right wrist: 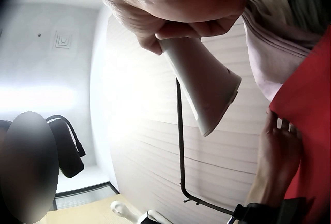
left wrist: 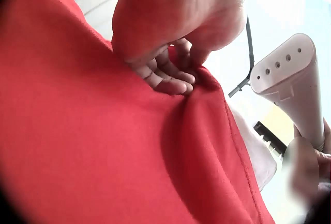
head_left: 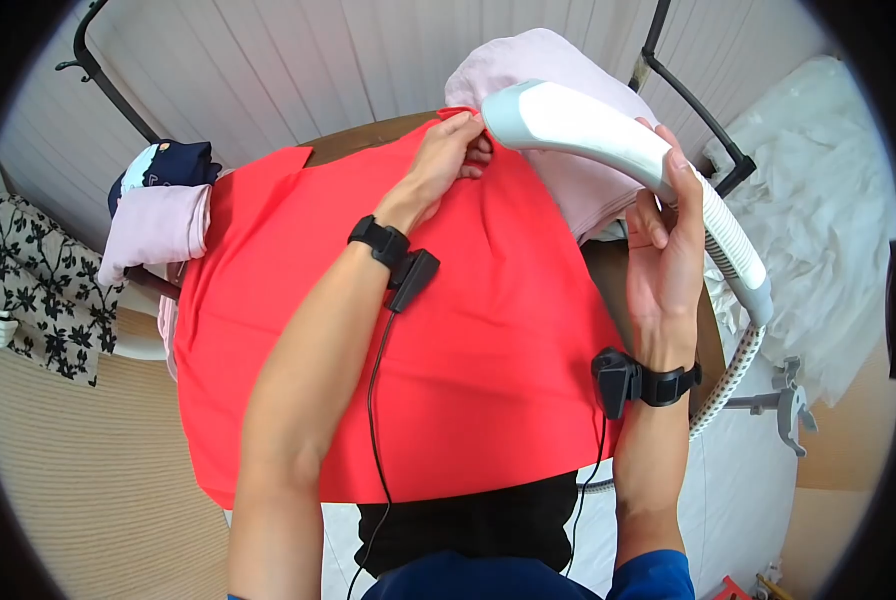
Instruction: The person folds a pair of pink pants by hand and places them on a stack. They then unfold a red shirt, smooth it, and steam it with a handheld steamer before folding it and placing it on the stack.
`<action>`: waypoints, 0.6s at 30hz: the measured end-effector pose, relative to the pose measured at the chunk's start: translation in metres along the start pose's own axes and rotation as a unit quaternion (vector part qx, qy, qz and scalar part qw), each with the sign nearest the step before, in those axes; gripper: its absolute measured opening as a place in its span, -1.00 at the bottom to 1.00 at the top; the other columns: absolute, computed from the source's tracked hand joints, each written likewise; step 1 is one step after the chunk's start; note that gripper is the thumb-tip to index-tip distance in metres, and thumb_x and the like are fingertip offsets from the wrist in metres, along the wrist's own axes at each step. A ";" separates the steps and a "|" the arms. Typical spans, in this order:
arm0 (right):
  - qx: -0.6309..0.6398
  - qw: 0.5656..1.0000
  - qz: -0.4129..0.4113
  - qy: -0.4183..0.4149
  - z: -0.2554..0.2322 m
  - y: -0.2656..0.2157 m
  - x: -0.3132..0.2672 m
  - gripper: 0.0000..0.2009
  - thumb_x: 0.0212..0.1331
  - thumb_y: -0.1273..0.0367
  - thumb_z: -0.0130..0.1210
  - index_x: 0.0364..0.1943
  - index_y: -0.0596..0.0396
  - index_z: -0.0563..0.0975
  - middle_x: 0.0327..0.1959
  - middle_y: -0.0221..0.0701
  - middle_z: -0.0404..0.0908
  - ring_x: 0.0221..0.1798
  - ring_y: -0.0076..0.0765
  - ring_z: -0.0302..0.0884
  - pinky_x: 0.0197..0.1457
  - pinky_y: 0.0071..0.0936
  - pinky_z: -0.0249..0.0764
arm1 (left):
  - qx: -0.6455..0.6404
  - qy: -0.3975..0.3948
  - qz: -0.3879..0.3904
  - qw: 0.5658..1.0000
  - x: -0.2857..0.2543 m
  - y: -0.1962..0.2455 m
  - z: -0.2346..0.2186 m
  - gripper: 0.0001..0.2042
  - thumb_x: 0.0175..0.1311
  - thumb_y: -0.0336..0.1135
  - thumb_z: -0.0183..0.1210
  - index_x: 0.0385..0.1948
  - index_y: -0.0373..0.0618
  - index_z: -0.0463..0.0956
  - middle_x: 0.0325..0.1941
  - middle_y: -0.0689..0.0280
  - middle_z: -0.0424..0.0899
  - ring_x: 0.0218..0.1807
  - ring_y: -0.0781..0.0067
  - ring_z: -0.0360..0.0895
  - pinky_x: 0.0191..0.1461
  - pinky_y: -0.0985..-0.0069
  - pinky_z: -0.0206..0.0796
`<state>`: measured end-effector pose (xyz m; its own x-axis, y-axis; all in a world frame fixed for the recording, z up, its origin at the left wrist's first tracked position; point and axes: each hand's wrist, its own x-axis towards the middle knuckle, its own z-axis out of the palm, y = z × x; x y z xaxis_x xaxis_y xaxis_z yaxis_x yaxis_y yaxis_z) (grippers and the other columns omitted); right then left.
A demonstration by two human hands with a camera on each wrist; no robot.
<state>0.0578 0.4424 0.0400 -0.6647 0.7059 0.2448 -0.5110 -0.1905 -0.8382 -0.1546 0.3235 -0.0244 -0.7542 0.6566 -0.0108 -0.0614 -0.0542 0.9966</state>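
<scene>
Pale wall (head_left: 268, 60), red cloth (head_left: 488, 350) over the surface (head_left: 368, 133)
My left hand (head_left: 443, 165) pinches its far edge (head_left: 456, 112), right hand (head_left: 666, 250) grips the steamer (head_left: 568, 115) beside it. Cloth's probably floppy, steamer stiff: grab edge and handle (head_left: 636, 148).

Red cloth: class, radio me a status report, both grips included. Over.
Left grip pinching red cloth near its far edge. Right grip holding steamer, nozzle off the cloth. Possible snag: folds bunched beside left grip.

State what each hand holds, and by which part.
Left hand: the red cloth, pinched near its far edge. Right hand: the white steamer, by its handle.
</scene>
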 end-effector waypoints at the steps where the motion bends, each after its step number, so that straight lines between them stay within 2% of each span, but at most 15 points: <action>1: 0.001 1.000 0.001 -0.001 0.000 0.000 0.000 -0.48 0.36 0.15 0.18 0.26 0.21 0.50 0.19 -0.47 0.62 -0.59 -0.83 -0.01 -0.36 -0.77 0.11 | 0.000 0.001 0.000 1.000 0.002 -0.001 0.005 -0.70 0.58 -0.08 -0.06 -0.28 -0.04 0.52 -0.28 0.42 0.57 -0.21 0.59 0.53 -0.09 0.53 0.41; 3: 0.009 1.000 0.000 -0.003 0.000 0.000 0.000 -0.49 0.35 0.16 0.19 0.26 0.22 0.50 0.21 -0.42 0.62 -0.60 -0.83 -0.01 -0.36 -0.79 0.14 | 0.042 0.022 -0.010 0.999 0.005 -0.005 0.013 -0.69 0.58 -0.10 -0.04 -0.09 -0.12 0.59 -0.11 0.36 0.65 -0.10 0.54 0.57 0.06 0.49 0.42; 4: 0.010 1.000 0.000 -0.004 0.000 -0.001 -0.001 -0.49 0.35 0.16 0.19 0.26 0.22 0.50 0.21 -0.42 0.62 -0.60 -0.83 -0.01 -0.36 -0.79 0.14 | 0.042 0.023 -0.010 0.999 0.007 -0.006 0.015 -0.69 0.58 -0.10 -0.04 -0.09 -0.12 0.59 -0.11 0.36 0.65 -0.10 0.54 0.57 0.06 0.49 0.42; 6: 0.015 1.000 -0.001 -0.005 0.000 -0.001 -0.001 -0.49 0.35 0.17 0.19 0.26 0.22 0.49 0.23 -0.39 0.61 -0.60 -0.83 0.00 -0.36 -0.79 0.16 | 0.092 -0.015 0.041 0.995 0.014 -0.016 0.015 -0.65 0.58 -0.15 -0.04 0.16 -0.15 0.57 0.12 0.28 0.66 0.11 0.45 0.56 0.28 0.43 0.35; 7: 0.015 1.000 -0.001 -0.005 0.000 -0.001 -0.001 -0.49 0.35 0.17 0.19 0.26 0.22 0.49 0.23 -0.39 0.61 -0.60 -0.83 0.00 -0.36 -0.79 0.16 | 0.092 -0.015 0.041 0.995 0.018 -0.021 0.014 -0.65 0.58 -0.15 -0.04 0.16 -0.15 0.57 0.12 0.28 0.66 0.11 0.45 0.56 0.28 0.43 0.35; 9: 0.016 1.000 -0.001 -0.008 -0.001 -0.001 -0.001 -0.49 0.35 0.17 0.19 0.25 0.22 0.50 0.23 -0.39 0.61 -0.60 -0.83 0.00 -0.36 -0.80 0.15 | 0.152 -0.044 0.043 0.986 0.020 -0.021 0.014 -0.61 0.59 -0.20 -0.06 0.31 -0.15 0.47 0.31 0.21 0.57 0.35 0.35 0.44 0.46 0.39 0.19; 13: 0.015 1.000 -0.002 -0.008 0.001 -0.002 -0.001 -0.50 0.35 0.17 0.19 0.25 0.22 0.50 0.23 -0.39 0.61 -0.60 -0.83 0.00 -0.36 -0.80 0.15 | 0.148 -0.035 0.009 0.988 0.005 -0.013 0.020 -0.61 0.58 -0.24 -0.06 0.32 -0.14 0.45 0.37 0.17 0.51 0.48 0.30 0.30 0.53 0.37 0.09; 15: 0.007 1.000 -0.003 -0.008 0.000 -0.001 -0.001 -0.50 0.35 0.16 0.19 0.24 0.22 0.51 0.24 -0.40 0.61 -0.60 -0.83 -0.01 -0.36 -0.80 0.15 | 0.185 -0.100 0.003 0.978 0.009 -0.015 0.014 -0.57 0.53 -0.24 0.00 0.37 -0.13 0.39 0.46 0.14 0.41 0.54 0.21 0.23 0.58 0.32 0.03; 16: 0.007 1.000 -0.003 -0.009 0.000 -0.001 -0.001 -0.50 0.35 0.16 0.19 0.24 0.22 0.51 0.24 -0.40 0.61 -0.60 -0.83 -0.01 -0.36 -0.80 0.15 | 0.185 -0.100 0.004 0.978 0.009 -0.018 0.012 -0.57 0.53 -0.24 0.00 0.37 -0.13 0.39 0.46 0.14 0.41 0.54 0.21 0.23 0.58 0.32 0.03; 18: 0.000 1.000 -0.001 -0.009 -0.001 -0.001 -0.001 -0.49 0.35 0.15 0.19 0.25 0.22 0.50 0.24 -0.42 0.61 -0.60 -0.83 0.00 -0.35 -0.80 0.14 | 0.385 -0.108 0.121 0.909 0.004 -0.017 0.012 -0.50 0.47 -0.22 0.06 0.38 -0.23 0.34 0.51 0.01 0.30 0.53 0.06 0.24 0.58 0.24 0.08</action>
<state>0.0592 0.4426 0.0403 -0.6729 0.6941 0.2559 -0.5134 -0.1892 -0.8370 -0.1490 0.3360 -0.0406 -0.5342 0.8321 0.1490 0.6267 0.2716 0.7304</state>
